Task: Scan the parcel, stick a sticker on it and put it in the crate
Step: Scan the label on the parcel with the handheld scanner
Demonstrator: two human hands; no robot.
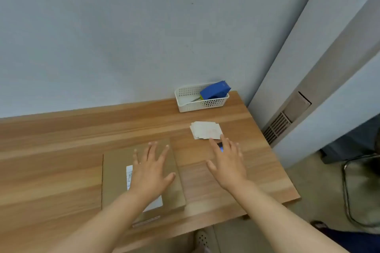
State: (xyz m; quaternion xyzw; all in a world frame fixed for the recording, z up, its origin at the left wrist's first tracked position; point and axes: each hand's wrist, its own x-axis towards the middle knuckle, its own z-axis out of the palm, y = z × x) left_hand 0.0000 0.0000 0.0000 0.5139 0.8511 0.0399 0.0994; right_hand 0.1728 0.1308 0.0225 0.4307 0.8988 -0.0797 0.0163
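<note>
A flat brown cardboard parcel [117,172] lies on the wooden table [51,150], with a white label [129,176] on its top. My left hand [151,170] hovers flat over the parcel with fingers spread, covering most of the label. My right hand [228,162] is spread above the table to the right of the parcel. A small dark device with a blue spot [220,147], probably the scanner, shows under its fingers. Just beyond lies a stack of white stickers [205,129]. A white perforated crate [193,99] stands at the back by the wall, holding a blue box [214,90].
The table's right edge runs close to my right hand, with floor below. A grey wall panel with a vent [277,127] stands to the right. A chair's metal frame [349,191] is on the floor at the far right.
</note>
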